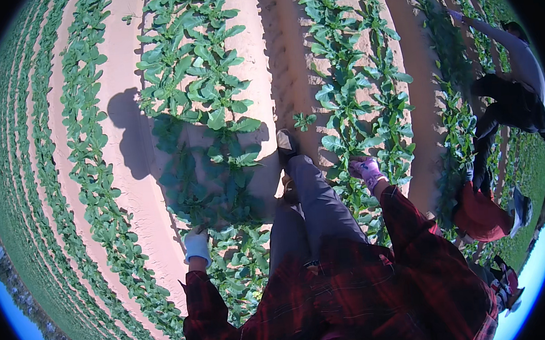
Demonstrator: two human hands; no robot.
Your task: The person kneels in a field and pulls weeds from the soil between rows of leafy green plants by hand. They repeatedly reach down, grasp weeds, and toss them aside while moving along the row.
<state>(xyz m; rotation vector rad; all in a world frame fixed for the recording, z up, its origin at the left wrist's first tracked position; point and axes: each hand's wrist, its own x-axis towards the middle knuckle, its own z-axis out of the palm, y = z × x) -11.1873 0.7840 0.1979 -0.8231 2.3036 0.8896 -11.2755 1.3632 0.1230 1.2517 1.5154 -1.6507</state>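
My left hand [196, 245], in a pale glove with a thick cuff, reaches down at the edge of a row of broad-leaved green plants [234, 260]. Shade covers its fingertips, so what they touch is unclear. On the other side, my right hand [366, 169], in a pink patterned glove, is among the leaves of another crop row [344, 113]. Its fingers look curled, and the foliage hides whether they grip anything. Between the two rows, my legs [320, 204] in grey trousers straddle the bare furrow [288, 50].
My shadow [130, 132] falls over the left bed. A small lone plant [304, 121] grows in the furrow beside my shoe [286, 143]. At right, a person in a light top [525, 60] bends over another row, near a person in red [482, 217]. More crop rows [87, 135] curve away left.
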